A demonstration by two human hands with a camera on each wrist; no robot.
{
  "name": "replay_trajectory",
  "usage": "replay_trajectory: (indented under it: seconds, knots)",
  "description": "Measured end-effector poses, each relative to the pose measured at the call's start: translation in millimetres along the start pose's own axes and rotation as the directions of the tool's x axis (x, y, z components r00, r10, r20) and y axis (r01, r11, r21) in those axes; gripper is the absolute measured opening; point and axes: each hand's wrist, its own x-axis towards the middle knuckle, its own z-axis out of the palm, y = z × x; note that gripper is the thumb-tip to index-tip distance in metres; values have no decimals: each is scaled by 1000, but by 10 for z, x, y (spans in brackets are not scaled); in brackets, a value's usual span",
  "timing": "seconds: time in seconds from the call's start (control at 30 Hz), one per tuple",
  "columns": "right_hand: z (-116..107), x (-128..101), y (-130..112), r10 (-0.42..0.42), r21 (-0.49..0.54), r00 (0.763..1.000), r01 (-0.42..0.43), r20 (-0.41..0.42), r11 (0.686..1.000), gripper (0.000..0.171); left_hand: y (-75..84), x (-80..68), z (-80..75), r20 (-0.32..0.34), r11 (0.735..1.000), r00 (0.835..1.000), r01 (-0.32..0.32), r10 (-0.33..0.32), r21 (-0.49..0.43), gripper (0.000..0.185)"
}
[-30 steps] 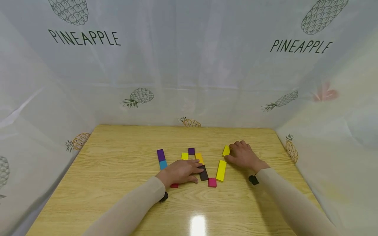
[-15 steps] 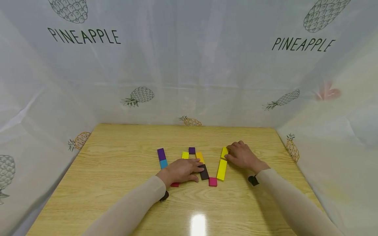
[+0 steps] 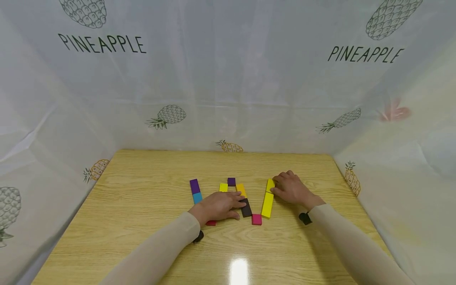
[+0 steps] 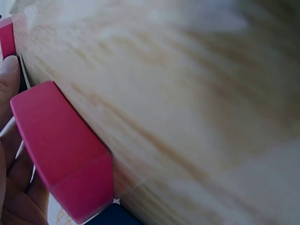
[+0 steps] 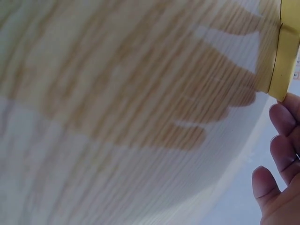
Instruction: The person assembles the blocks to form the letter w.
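Observation:
Flat coloured blocks lie on the wooden table (image 3: 142, 221). My left hand (image 3: 218, 206) rests flat on them, its fingertips on a dark brown block (image 3: 246, 209), with a red block (image 3: 211, 223) partly hidden under the wrist. In the left wrist view that red block (image 4: 61, 150) sits beside my fingers (image 4: 7, 84). My right hand (image 3: 289, 187) touches a small yellow block (image 3: 270, 184) with straight fingers, at the far end of a long yellow block (image 3: 267, 205). The right wrist view shows the yellow blocks (image 5: 286, 56) above my fingertips (image 5: 281, 119).
A pink block (image 3: 256, 219) lies between the brown and long yellow blocks. Farther back are a purple block (image 3: 194, 186), a cyan block (image 3: 197, 197), a small yellow block (image 3: 223, 187), a small purple block (image 3: 231, 181) and an orange block (image 3: 241, 190). Pineapple-print sheets (image 3: 228, 79) wall the table.
My right hand slid the small yellow block left and nearer, up to the far end of the long yellow block. My left hand has stayed in place.

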Motion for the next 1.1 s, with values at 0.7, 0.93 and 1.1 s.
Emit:
replay_trajectory:
  seconds: [0.7, 0.93, 1.1]
  knots:
    - [-8, 6, -13, 0, -2, 1000, 0, 23, 1000, 45, -22, 18, 0, 6, 999, 1000, 5, -5, -43, 53]
    - [-2, -8, -22, 33, 2, 999, -33, -17, 999, 50, -15, 79, -36, 9, 998, 1000, -22, 22, 60, 43]
    - [5, -9, -32, 72, 0, 996, -72, -55, 997, 51, 14, 134, -78, 7, 995, 1000, -2, 2, 95, 39]
